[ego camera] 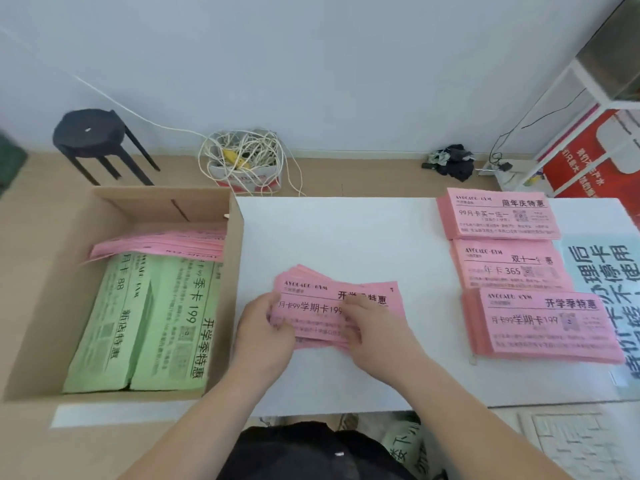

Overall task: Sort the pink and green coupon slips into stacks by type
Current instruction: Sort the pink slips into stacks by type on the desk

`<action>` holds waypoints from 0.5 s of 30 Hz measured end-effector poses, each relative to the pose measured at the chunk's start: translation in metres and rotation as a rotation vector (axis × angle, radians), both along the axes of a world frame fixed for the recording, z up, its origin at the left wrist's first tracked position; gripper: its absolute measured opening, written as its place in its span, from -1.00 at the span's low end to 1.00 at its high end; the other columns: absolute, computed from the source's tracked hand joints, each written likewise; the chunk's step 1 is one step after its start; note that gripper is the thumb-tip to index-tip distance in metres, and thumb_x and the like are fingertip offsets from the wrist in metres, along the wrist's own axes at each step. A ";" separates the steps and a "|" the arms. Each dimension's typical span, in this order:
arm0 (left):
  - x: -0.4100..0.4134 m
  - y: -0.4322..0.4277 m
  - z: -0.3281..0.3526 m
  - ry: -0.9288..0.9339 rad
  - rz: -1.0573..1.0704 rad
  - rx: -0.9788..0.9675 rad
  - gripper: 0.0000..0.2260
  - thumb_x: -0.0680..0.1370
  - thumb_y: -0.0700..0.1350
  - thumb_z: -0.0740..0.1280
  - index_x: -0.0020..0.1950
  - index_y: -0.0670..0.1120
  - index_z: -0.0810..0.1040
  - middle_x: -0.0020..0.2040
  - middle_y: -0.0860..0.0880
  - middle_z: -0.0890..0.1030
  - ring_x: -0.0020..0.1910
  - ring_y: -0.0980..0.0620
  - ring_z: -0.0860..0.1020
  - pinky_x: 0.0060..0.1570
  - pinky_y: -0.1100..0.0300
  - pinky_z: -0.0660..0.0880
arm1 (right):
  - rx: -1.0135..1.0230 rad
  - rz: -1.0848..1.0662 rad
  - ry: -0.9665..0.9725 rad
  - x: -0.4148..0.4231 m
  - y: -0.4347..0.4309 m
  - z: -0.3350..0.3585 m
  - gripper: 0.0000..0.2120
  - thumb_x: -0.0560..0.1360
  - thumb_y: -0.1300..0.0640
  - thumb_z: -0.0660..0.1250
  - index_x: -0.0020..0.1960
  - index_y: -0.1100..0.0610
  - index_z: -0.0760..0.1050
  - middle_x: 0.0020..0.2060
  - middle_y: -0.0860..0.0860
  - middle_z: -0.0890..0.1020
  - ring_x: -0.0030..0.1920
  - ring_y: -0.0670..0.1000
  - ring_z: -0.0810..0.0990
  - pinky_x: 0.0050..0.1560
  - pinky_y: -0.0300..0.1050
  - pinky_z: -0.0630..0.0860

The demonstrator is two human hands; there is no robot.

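Note:
A fanned bundle of pink slips (311, 296) lies on the white table (346, 230) in front of me. My left hand (266, 334) grips its left edge and my right hand (375, 327) rests on its right half, covering part of the print. Three sorted pink stacks sit at the table's right: a far stack (498, 214), a middle stack (509, 266) and a near stack (543, 323). A cardboard box (41, 282) on the left holds two green stacks (138, 323) with loose pink slips (162, 242) behind them.
A large sheet with blue characters (602, 282) lies at the table's right edge under the stacks. On the floor beyond stand a black stool (97, 140), a box of tangled cables (242, 161), dark cloth (453, 162) and a white rack (571, 109).

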State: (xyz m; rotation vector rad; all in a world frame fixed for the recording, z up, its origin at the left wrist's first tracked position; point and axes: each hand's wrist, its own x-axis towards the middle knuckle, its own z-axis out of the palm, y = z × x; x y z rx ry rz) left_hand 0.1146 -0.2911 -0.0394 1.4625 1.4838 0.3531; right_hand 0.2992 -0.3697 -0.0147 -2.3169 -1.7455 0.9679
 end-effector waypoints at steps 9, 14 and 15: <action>-0.012 -0.016 0.007 -0.111 -0.132 0.226 -0.74 0.60 -0.23 0.35 0.19 0.07 0.68 -0.01 0.16 0.62 -0.04 0.21 0.59 -0.07 0.41 0.49 | -0.085 -0.204 0.253 0.001 0.016 0.021 -0.55 0.65 -0.26 0.14 0.13 0.06 0.60 0.05 -0.04 0.63 0.09 -0.05 0.57 -0.02 -0.22 0.41; -0.005 -0.053 -0.006 -0.129 -0.470 0.285 -0.80 0.57 -0.06 0.32 0.13 0.09 0.67 0.05 0.22 0.53 0.05 0.18 0.54 0.12 0.14 0.52 | -0.061 -0.282 0.294 -0.004 0.013 0.021 -0.58 0.65 -0.19 0.21 -0.30 -0.02 0.49 -0.11 -0.18 0.55 -0.07 -0.06 0.55 -0.12 -0.21 0.36; -0.006 -0.056 -0.007 -0.131 -0.457 0.294 -0.81 0.56 -0.04 0.33 0.12 0.08 0.68 0.11 0.22 0.53 0.12 0.20 0.52 0.19 0.18 0.49 | -0.045 -0.265 0.283 -0.005 0.011 0.017 -0.61 0.66 -0.14 0.21 -0.30 -0.07 0.51 -0.03 -0.23 0.54 0.01 -0.06 0.54 -0.05 -0.21 0.37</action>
